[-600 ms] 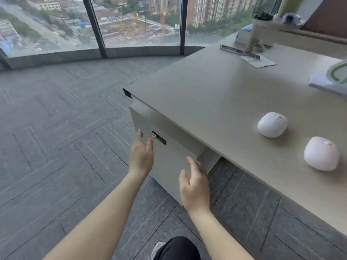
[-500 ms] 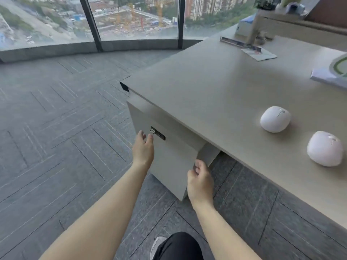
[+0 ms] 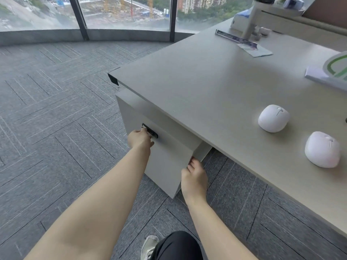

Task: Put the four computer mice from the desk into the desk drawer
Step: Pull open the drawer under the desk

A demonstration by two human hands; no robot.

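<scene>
Two white computer mice lie on the grey desk (image 3: 197,87) at the right: one mouse (image 3: 273,118) farther back, the other mouse (image 3: 322,149) nearer me. Below the desk's left corner is the grey drawer unit (image 3: 167,156), its front closed. My left hand (image 3: 140,139) is at the black lock and handle plate (image 3: 150,130) on the drawer front, fingers curled on it. My right hand (image 3: 195,177) grips the right edge of the drawer front lower down. No other mice are in view.
A ruler-like strip (image 3: 234,38) and a leaflet (image 3: 253,49) lie at the desk's back. A white stand (image 3: 249,29) and a green-and-white object (image 3: 336,66) on papers sit at the right. Grey carpet (image 3: 56,128) spreads left; windows behind. My shoe (image 3: 149,247) is below.
Both hands moved forward onto the drawer front: the left reached the black lock plate and the right closed on the drawer's right edge. The view shifted slightly downward.
</scene>
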